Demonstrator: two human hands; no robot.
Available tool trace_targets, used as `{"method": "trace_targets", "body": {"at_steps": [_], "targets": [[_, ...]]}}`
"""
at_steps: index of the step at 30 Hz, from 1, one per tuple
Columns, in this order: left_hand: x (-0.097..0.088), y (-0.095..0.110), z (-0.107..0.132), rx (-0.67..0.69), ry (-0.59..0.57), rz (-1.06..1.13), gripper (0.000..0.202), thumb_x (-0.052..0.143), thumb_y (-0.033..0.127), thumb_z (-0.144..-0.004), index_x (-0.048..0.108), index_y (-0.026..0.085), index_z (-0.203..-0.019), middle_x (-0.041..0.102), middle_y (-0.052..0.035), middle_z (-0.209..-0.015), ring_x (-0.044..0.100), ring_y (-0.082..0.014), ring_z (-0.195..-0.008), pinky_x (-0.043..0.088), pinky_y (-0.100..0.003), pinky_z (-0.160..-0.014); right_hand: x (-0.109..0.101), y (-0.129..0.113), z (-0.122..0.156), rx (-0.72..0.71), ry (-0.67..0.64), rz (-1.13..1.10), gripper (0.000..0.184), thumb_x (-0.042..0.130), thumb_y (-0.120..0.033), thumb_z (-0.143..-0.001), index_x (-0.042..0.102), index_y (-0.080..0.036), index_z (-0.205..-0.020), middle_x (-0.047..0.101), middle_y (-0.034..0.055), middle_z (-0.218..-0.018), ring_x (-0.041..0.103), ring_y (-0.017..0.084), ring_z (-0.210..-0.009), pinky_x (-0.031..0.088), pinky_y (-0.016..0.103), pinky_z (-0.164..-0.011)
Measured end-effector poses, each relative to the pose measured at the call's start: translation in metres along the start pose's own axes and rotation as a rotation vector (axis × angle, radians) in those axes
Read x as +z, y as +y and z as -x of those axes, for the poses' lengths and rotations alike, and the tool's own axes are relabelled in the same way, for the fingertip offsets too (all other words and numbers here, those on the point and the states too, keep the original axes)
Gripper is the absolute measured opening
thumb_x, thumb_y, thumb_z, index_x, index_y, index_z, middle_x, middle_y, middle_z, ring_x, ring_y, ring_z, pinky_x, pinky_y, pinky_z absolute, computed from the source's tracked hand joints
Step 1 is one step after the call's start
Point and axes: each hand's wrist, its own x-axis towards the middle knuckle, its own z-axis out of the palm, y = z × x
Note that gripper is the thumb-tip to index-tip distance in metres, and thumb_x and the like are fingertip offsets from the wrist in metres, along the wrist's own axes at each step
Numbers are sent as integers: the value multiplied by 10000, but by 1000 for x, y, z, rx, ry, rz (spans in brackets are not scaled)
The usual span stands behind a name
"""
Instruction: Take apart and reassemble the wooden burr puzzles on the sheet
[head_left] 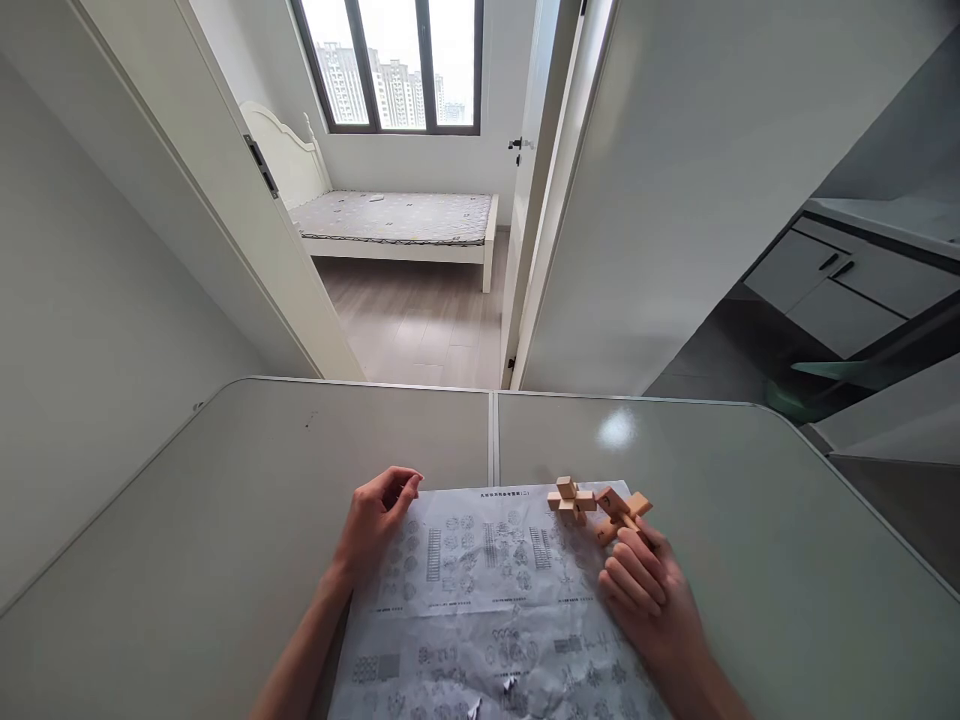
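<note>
My left hand (385, 503) lies over the upper left corner of a creased printed sheet (480, 590), its fingers curled and the thumb close to them; whether it grips the paper is hidden. With the fingers closed, my right hand (641, 580) pinches a wooden interlocking puzzle (616, 510) made of crossed blocks, above the sheet's upper right corner. Immediately left of it is a second wooden block puzzle (570, 499), shaped like a cross, on the paper's top edge. The two puzzles are very close; I cannot tell whether they touch.
The sheet shows rows of small diagrams. It lies on a grey table (225, 520) with a seam down its middle and rounded far corners. Beyond the far edge stand a doorway and a bed (397, 217). Walls rise on both sides; cabinets (840, 270) are at right.
</note>
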Motion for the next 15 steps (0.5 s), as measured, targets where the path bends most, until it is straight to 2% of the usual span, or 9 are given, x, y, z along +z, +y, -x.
{"method": "trace_targets", "body": {"at_steps": [4,7,9,11,12,14,15], "targets": [[-2,1,1,31,16,26,325,598,499,-986,724,206,-928,677,14,-711,549,-119,-544,445,-215,-518,13,-3,11,-16,-8,377,697,606,-452,-1036,190,-241,-519,117,-121,-406,87,65,-379,192,228,-393],[1,8,5,64,31,28,297,611,478,-988,722,211,-918,688,13,-714,570,-126,-574,475,-229,-580,23,6,18,74,-117,617,724,610,-561,-1016,203,-249,-505,148,-109,-413,126,73,-397,128,240,-398],[5,18,13,82,15,34,307,604,482,-1000,725,213,-913,699,9,-717,583,-134,-595,499,-248,-635,30,19,20,129,-239,691,702,543,-605,-1041,254,-254,-505,192,-104,-420,155,70,-382,131,243,-389],[11,28,23,111,-57,88,355,572,512,-1029,733,211,-932,718,-9,-743,622,-151,-645,529,-281,-721,37,37,19,209,-351,764,669,484,-615,-1068,333,-250,-529,254,-99,-421,203,67,-371,171,236,-388],[14,33,28,118,-134,162,370,573,540,-1032,736,210,-1006,744,-34,-818,662,-173,-727,540,-298,-762,41,46,17,257,-395,792,663,465,-611,-1078,357,-246,-535,281,-94,-423,224,66,-372,185,235,-392],[18,39,38,149,-294,376,492,615,648,-982,708,209,-1185,760,-109,-1092,705,-247,-999,549,-357,-892,50,64,12,332,-474,814,663,460,-597,-1085,377,-241,-532,299,-92,-416,260,64,-374,220,233,-403],[19,41,42,157,-380,495,636,653,723,-921,670,218,-1307,724,-143,-1250,677,-293,-1147,534,-406,-980,54,72,9,386,-526,824,668,460,-599,-1083,386,-238,-526,310,-87,-416,286,65,-379,239,232,-409]]}}
